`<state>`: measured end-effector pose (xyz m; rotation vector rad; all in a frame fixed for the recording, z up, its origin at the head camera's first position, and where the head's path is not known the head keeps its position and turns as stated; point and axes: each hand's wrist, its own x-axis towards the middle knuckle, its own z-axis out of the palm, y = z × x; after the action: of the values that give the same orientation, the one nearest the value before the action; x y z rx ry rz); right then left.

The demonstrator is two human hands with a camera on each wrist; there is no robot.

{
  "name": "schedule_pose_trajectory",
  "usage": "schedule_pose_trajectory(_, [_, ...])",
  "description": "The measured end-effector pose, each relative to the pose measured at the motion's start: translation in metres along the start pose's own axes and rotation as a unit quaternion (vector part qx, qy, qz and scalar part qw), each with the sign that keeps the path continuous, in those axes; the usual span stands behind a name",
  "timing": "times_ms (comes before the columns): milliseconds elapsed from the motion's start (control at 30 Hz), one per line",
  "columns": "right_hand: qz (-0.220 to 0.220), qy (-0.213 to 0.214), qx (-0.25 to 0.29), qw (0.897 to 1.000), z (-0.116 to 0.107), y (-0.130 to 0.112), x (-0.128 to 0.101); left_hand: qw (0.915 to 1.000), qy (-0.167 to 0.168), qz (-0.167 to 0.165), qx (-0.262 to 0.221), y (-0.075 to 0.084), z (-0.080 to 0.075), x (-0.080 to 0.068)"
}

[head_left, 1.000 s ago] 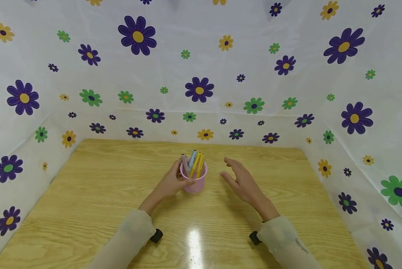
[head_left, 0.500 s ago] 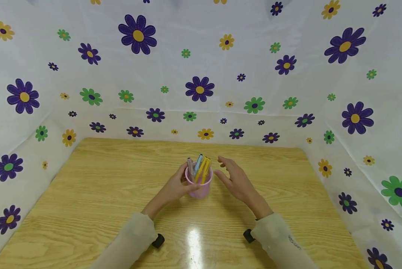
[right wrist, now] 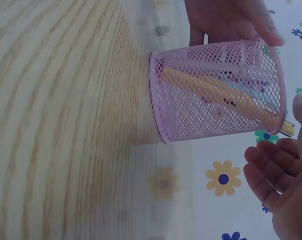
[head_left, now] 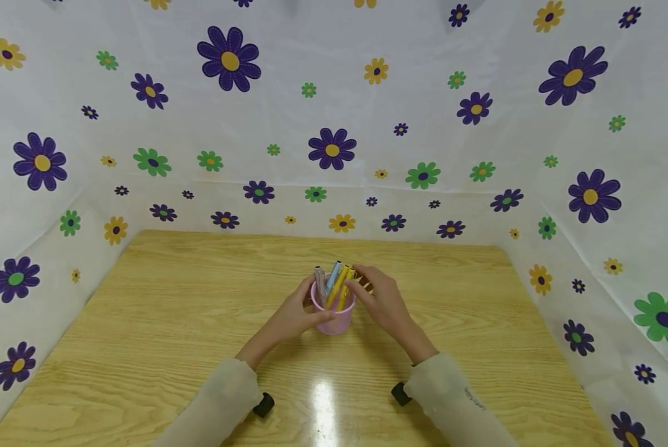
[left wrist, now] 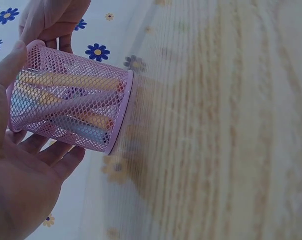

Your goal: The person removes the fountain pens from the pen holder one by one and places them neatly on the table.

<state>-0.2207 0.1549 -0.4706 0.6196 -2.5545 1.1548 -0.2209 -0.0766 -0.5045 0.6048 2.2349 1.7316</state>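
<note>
A pink mesh pen cup stands upright on the wooden table, with several markers inside. A grey marker leans at its left, a light blue marker behind, and yellow markers at the right. My left hand grips the cup's left side, thumb across the front near the rim. My right hand is at the right of the rim, thumb and loosely bent fingers close around the yellow marker tops. In the right wrist view its fingers are apart from the mesh, and a yellow marker end sticks out beside them.
The wood-grain table spreads out around the cup. A white flowered cloth rises along its back and both sides. Dark wrist straps hang under the sleeves.
The cup and my left hand have shifted right and slightly nearer. My right hand has moved left from beside the cup to the marker tops, its fingers more bent.
</note>
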Motion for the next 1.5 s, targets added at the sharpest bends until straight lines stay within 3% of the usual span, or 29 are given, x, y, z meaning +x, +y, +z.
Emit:
schedule_pose_trajectory(200, [0.009, 0.026, 0.003, 1.000, 0.008, 0.000, 0.002, 0.9999, -0.006, 0.007, -0.011, 0.000, 0.000, 0.000])
schedule_pose_trajectory(800, [0.022, 0.050, 0.040, 0.998, 0.013, 0.000, -0.001, 0.9984, -0.048, 0.013, -0.028, 0.006, -0.002, -0.002])
schedule_pose_trajectory(1500, [0.011, 0.094, 0.060, 0.994, 0.009, -0.005, -0.004, 0.9987, -0.047, 0.004, -0.017, 0.003, -0.003, -0.003])
